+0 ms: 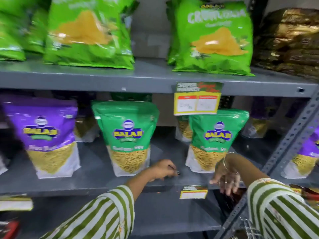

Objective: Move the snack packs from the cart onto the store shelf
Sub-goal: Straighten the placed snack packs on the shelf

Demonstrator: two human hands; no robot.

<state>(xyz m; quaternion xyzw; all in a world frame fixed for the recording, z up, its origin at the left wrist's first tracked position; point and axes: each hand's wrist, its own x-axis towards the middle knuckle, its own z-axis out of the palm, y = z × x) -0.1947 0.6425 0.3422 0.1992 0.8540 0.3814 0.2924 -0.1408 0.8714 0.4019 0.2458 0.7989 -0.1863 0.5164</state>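
Note:
On the middle grey shelf [93,180] stand a purple snack pack [46,135], a green pack [127,137] and a second green pack [214,140], all upright. My left hand [164,169] hovers over the bare shelf between the two green packs, fingers curled, holding nothing. My right hand [226,176] hangs at the shelf's front edge just below the right green pack, fingers spread and pointing down, empty. Both sleeves are striped green and white. The cart is out of view.
The upper shelf [151,76] carries light-green chip bags [212,37] and brown packets [290,42]. A yellow price tag [196,100] hangs from its edge, a smaller tag [193,193] from the middle shelf. A perforated grey upright [291,138] slants at right. More packs stand behind.

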